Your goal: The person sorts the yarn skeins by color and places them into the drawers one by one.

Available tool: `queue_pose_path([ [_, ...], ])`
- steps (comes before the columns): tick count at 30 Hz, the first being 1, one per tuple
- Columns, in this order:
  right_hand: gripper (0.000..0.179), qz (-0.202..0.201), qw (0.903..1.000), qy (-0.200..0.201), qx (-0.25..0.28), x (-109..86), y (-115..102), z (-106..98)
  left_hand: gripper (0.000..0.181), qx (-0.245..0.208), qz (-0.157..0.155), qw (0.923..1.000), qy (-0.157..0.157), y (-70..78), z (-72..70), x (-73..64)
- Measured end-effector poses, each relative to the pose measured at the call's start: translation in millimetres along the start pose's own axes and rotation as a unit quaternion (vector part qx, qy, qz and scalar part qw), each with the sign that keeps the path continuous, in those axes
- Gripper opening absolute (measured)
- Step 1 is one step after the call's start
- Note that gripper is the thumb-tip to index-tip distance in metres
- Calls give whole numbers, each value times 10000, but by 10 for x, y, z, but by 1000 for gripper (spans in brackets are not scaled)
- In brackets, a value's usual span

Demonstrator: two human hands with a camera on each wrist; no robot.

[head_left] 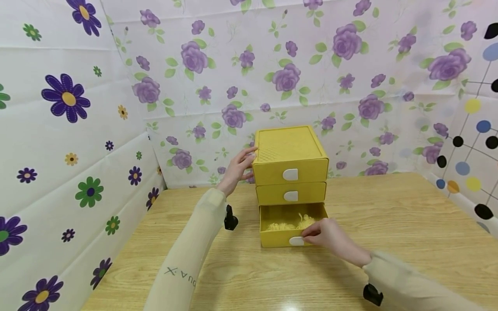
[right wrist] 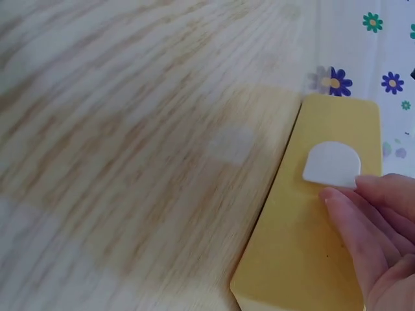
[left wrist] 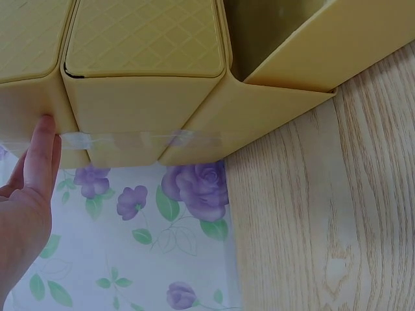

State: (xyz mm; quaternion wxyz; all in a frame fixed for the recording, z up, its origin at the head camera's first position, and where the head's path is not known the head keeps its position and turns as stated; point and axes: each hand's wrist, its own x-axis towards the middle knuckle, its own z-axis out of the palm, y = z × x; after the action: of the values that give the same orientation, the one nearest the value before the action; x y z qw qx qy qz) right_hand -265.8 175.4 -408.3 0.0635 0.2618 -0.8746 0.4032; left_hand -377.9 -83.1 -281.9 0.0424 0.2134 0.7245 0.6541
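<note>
A yellow drawer unit (head_left: 289,144) with three stacked drawers and white tab handles stands on the table. Its bottom drawer (head_left: 274,239) is pulled out, and fluffy yellow stringy bundles (head_left: 305,221) lie inside. My right hand (head_left: 333,237) pinches the edge of that drawer's white handle (right wrist: 332,163) between thumb and fingers; the right wrist view shows this closely. Against the unit's left side, near the top, my left hand (head_left: 234,172) rests with fingers extended. In the left wrist view a fingertip of that hand (left wrist: 29,194) touches the yellow side wall.
The wooden table (head_left: 389,216) spreads out on both sides of the unit. Behind it hangs a cloth with purple roses (head_left: 285,77), and a flower-patterned cloth (head_left: 66,142) covers the left side. Clear tape (left wrist: 123,139) runs across the unit's side.
</note>
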Motion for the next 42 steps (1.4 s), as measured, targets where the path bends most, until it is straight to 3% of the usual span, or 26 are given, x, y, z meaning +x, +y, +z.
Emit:
queue_pose_path([
  [15, 7, 101, 9999, 37, -12, 61, -8, 53, 44, 18, 21, 10000, 9, -19, -27, -26],
  [29, 4, -124, 9988, 442, -147, 272, 134, 22, 46, 33, 66, 10000, 60, -19, -26, -12],
  [42, 4, 287, 9987, 382, -173, 468, 222, -43, 45, -42, 50, 10000, -57, -16, -13, 4],
])
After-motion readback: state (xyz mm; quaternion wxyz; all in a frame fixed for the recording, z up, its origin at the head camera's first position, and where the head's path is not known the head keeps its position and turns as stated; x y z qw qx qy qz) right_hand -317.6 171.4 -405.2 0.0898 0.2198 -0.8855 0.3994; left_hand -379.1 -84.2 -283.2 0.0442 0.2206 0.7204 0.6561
